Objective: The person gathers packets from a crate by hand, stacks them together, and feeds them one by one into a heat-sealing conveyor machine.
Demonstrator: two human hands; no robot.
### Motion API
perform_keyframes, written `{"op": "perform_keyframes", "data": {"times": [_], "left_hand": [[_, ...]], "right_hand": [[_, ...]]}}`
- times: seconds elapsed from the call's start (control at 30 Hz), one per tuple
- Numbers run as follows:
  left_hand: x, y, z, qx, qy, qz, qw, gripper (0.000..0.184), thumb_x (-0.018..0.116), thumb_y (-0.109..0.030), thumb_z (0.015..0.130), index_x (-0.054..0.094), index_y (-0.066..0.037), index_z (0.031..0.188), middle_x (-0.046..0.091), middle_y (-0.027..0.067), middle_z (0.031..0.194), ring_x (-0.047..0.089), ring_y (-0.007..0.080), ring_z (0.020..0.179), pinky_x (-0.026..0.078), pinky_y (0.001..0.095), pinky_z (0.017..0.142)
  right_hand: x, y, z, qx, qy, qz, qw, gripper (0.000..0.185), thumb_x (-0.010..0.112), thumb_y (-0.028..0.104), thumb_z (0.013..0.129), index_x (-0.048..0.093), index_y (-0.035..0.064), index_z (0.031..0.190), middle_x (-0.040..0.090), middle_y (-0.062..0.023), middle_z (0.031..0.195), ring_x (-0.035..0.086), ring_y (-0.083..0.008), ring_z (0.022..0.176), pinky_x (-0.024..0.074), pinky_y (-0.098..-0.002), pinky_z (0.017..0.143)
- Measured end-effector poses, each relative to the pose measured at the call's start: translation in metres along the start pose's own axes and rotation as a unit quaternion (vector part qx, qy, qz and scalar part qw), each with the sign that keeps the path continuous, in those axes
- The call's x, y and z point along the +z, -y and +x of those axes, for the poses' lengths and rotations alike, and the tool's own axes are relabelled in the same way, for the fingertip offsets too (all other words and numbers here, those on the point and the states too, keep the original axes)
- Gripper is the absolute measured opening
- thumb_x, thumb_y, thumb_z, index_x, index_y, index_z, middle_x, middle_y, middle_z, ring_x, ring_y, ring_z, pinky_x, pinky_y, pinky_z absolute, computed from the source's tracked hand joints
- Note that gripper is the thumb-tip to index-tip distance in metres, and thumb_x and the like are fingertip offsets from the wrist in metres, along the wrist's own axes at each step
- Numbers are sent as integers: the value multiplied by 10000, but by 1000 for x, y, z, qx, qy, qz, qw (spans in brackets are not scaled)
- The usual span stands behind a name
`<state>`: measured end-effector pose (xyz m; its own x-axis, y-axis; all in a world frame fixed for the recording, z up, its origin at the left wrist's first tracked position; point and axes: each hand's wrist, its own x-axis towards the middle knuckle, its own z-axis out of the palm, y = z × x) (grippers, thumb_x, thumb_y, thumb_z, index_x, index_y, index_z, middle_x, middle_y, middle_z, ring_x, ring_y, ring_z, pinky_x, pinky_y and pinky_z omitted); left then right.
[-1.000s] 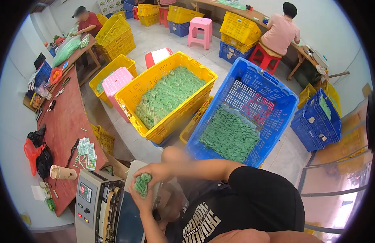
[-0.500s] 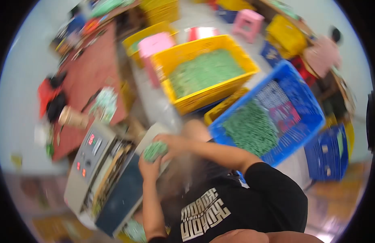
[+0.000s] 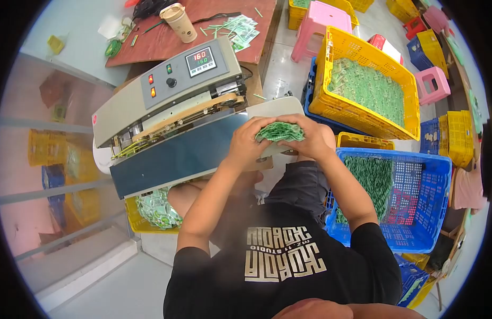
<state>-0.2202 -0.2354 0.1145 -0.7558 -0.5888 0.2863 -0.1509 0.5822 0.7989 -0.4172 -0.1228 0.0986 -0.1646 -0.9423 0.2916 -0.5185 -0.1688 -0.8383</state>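
Note:
Between my left hand [image 3: 247, 142] and my right hand [image 3: 313, 139] is a stack of green packets [image 3: 279, 132], its layered edges turned up toward me. Both hands are closed round the stack's two ends, over the right end of a sealing machine [image 3: 166, 80]. The machine's display is lit and reads 160. Its dark conveyor belt [image 3: 177, 154] runs to the left of my hands. Right of my right arm, a blue crate [image 3: 440, 204] holds dark green packets [image 3: 369, 183] at its left side.
A yellow crate [image 3: 363, 117] full of green packets stands behind the blue one. Below the belt sits another yellow crate [image 3: 137, 220] with packets. A red table [image 3: 147, 45] bears a cup [image 3: 178, 24] and loose packets. Pink stools [image 3: 323, 18] stand farther back, and a person's pink shirt [image 3: 469, 189] shows at far right.
The view has turned left toward the machine, so the crates appear farther right. Both hands still have the green stack, now held between them with its layered edges showing.

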Motion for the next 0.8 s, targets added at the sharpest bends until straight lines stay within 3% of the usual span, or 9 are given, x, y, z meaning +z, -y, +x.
{"op": "perform_keyframes", "data": {"times": [0.07, 0.1, 0.17, 0.3, 0.37, 0.53, 0.63, 0.73, 0.8], "left_hand": [[-2, -6, 7, 63, -40, 2, 997, 559, 809, -58, 779, 647, -109, 1312, 715, 97, 1187, 700, 339, 1072, 571, 410, 900], [1, 0, 8, 61, -39, 1, 997, 559, 809, -58, 779, 647, -109, 1312, 715, 97, 1187, 700, 339, 1072, 571, 410, 900], [14, 20, 6, 7, 12, -1, 1000, 565, 794, -37, 775, 642, -109, 1314, 716, 104, 1202, 696, 340, 1101, 565, 420, 916], [22, 27, 2, 31, -52, 42, 997, 603, 819, -28, 732, 637, -101, 1302, 714, 120, 1199, 698, 338, 1056, 562, 421, 910], [22, 28, 8, 13, -61, 6, 998, 538, 836, -34, 714, 670, -93, 1222, 732, 109, 1126, 703, 335, 1015, 562, 415, 887], [22, 26, 6, -26, -42, -30, 998, 409, 865, -78, 704, 712, -88, 1083, 741, 88, 1018, 711, 323, 967, 563, 411, 855], [26, 27, 3, -79, -24, -41, 996, 422, 873, -68, 696, 708, -83, 1084, 737, 96, 1060, 715, 306, 986, 562, 389, 834], [26, 29, 5, -5, -44, 40, 998, 426, 891, -112, 703, 707, -78, 1086, 732, 93, 1053, 704, 302, 1004, 548, 401, 861], [25, 31, 5, -5, -52, 44, 998, 443, 901, -162, 700, 708, -71, 1089, 733, 84, 1041, 695, 304, 1008, 545, 407, 877]], "right_hand": [[-11, 11, 11, -92, -18, 22, 995, 634, 926, 130, 693, 661, 79, 1267, 722, -135, 1198, 708, -304, 1080, 551, -386, 940], [-9, 0, 10, -90, -17, 22, 996, 634, 926, 130, 693, 661, 79, 1267, 722, -135, 1198, 708, -304, 1080, 551, -386, 940], [-4, -29, 3, 49, 23, 50, 997, 629, 891, 95, 703, 656, 75, 1286, 713, -138, 1221, 696, -300, 1119, 547, -377, 960], [-1, -33, 0, -15, 11, -12, 1000, 684, 872, 73, 687, 631, 73, 1327, 703, -142, 1238, 685, -325, 1141, 539, -390, 980], [2, -37, -1, -6, 4, -9, 1000, 679, 879, 70, 681, 638, 72, 1317, 700, -145, 1242, 679, -345, 1146, 534, -402, 984], [4, -36, -1, 36, 8, 66, 997, 619, 916, 78, 665, 674, 61, 1235, 727, -108, 1168, 708, -267, 1063, 549, -357, 937], [1, -39, 2, 24, 18, 50, 998, 570, 916, 76, 689, 683, 63, 1209, 738, -90, 1098, 716, -221, 1005, 552, -333, 902], [5, -32, 5, 27, -7, 90, 995, 527, 910, 76, 722, 688, 63, 1200, 744, -96, 1077, 720, -214, 986, 555, -330, 875], [4, -28, 3, 55, -2, 76, 996, 498, 904, 87, 732, 691, 58, 1182, 748, -102, 1075, 722, -205, 975, 557, -327, 863]]}}
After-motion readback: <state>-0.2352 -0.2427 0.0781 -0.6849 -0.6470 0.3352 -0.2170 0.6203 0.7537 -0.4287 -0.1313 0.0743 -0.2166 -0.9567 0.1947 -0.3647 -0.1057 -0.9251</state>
